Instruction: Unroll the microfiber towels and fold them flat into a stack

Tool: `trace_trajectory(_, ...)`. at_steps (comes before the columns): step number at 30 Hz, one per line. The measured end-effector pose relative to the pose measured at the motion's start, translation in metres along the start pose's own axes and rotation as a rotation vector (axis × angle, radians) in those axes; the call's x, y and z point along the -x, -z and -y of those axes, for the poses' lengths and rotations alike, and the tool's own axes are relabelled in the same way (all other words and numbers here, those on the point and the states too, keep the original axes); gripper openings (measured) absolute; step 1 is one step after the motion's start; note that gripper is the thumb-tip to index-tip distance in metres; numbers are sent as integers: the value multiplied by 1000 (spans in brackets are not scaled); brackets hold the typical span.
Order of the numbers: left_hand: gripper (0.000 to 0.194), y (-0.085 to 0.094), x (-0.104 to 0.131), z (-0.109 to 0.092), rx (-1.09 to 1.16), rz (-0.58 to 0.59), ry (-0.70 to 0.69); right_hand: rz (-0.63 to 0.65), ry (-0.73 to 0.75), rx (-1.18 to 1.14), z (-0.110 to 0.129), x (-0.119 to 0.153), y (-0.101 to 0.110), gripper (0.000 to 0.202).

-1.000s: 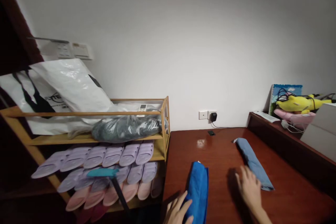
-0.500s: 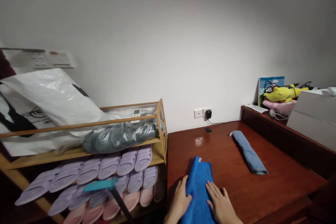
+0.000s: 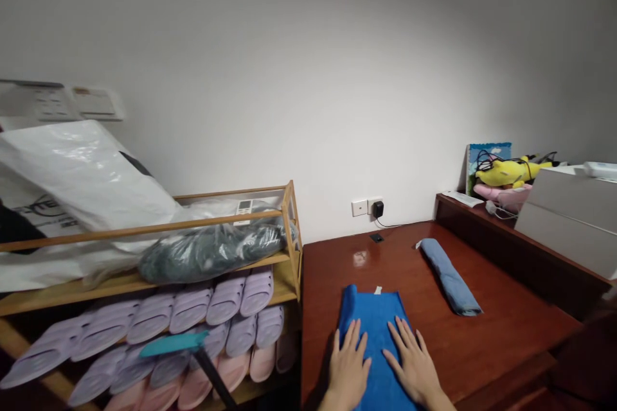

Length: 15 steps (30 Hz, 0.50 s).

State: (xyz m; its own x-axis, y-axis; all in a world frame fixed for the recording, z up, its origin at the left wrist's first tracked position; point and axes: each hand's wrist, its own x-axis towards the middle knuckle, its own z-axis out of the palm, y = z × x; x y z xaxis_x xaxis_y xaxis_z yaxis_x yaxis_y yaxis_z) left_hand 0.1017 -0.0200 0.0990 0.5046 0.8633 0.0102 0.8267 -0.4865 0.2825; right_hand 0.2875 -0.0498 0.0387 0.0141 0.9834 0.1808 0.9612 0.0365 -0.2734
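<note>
A bright blue folded cloth (image 3: 378, 318) lies on the reddish-brown wooden tabletop (image 3: 332, 270), with a small white tag at its far edge. My left hand (image 3: 348, 359) rests flat on the cloth's left side, fingers spread. On its right side lies my right hand (image 3: 413, 359), also flat with the fingers apart. Neither hand grips anything. The near end of the cloth runs out of the bottom of the view. Farther right on the tabletop is a paler blue rolled garment (image 3: 448, 277), apart from both hands.
Left of the table stands a wooden rack (image 3: 294, 257) with several lilac slippers (image 3: 193, 305), pink slippers and plastic-wrapped items. A teal-headed tool (image 3: 173, 343) leans before it. A raised ledge at right bears a yellow plush toy (image 3: 511, 172) and white box (image 3: 569, 218). A black plug (image 3: 378, 209) sits in the wall.
The left side of the cloth has been laid wider and flatter. My left hand has moved from the cloth's left edge onto its top, and its fingers have spread. The view has shifted slightly.
</note>
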Motion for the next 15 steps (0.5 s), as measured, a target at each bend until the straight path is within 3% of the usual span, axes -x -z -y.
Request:
trace_trajectory(4, 60, 32, 14, 30, -89, 129, 148, 26, 14, 3, -62, 11, 22, 61)
trace_trajectory(7, 61, 53, 21, 32, -174, 138, 279, 75, 7, -21, -101, 13, 38, 60)
trace_trajectory(10, 65, 49, 17, -3, -140, -10, 207, 46, -92, -31, -119, 0, 48, 56)
trace_trajectory(12, 64, 32, 5, -44, -13, -65, -4, -61, -164, 2, -119, -14, 47, 59)
trace_trajectory(14, 60, 10, -12, -86, 141, -46, -260, -138, -169, 50, -118, -27, 41, 64)
trace_trajectory(15, 60, -1, -21, -103, 189, -20, -305, -147, -165, 73, -120, -32, 37, 67)
